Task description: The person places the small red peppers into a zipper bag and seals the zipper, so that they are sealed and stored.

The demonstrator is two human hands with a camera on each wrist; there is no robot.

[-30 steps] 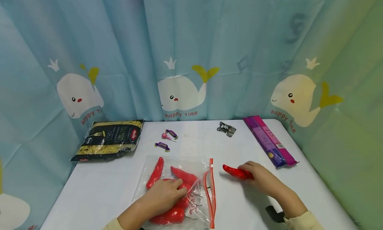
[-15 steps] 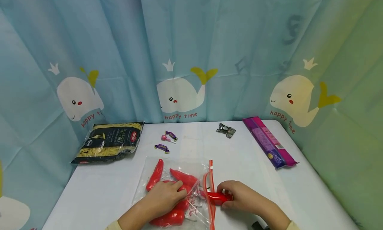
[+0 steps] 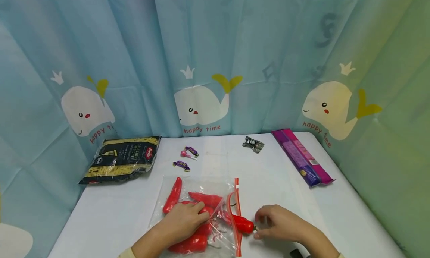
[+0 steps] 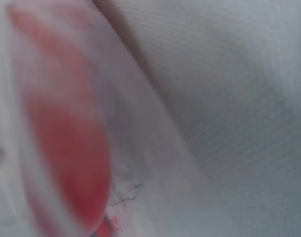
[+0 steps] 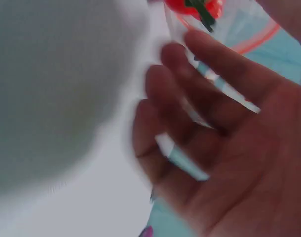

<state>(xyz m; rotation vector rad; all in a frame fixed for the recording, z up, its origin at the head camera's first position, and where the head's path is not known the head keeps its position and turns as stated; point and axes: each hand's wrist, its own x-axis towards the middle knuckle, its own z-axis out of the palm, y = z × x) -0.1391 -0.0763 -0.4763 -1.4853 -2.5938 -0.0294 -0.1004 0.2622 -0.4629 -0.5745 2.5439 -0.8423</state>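
A clear zip bag [image 3: 201,185] with a red zip strip lies on the white table [image 3: 111,213] and holds several red peppers [image 3: 173,194]. My left hand [image 3: 198,209] lies on the bag, its curled fingers gripping the upper film near the mouth. One more red pepper [image 3: 242,224] sits halfway through the bag's mouth, stem end outward. My right hand [image 3: 258,224] is just right of that stem, fingers loose. In the right wrist view the right hand [image 5: 170,74] is spread, a little short of the red pepper [image 5: 192,6]. The left wrist view is a blur of a pepper [image 4: 66,143] under plastic.
A black and yellow pasta packet [image 3: 122,159] lies at the back left. Small wrapped candies [image 3: 188,151] and a dark wrapper [image 3: 253,144] lie near the back. A long purple packet [image 3: 302,157] sits at the right. A whale-print curtain [image 3: 201,64] surrounds the table.
My right hand carried the loose pepper left from the open table to the bag's mouth, pushed it partway in and loosened its hold. The left hand stayed on the bag.
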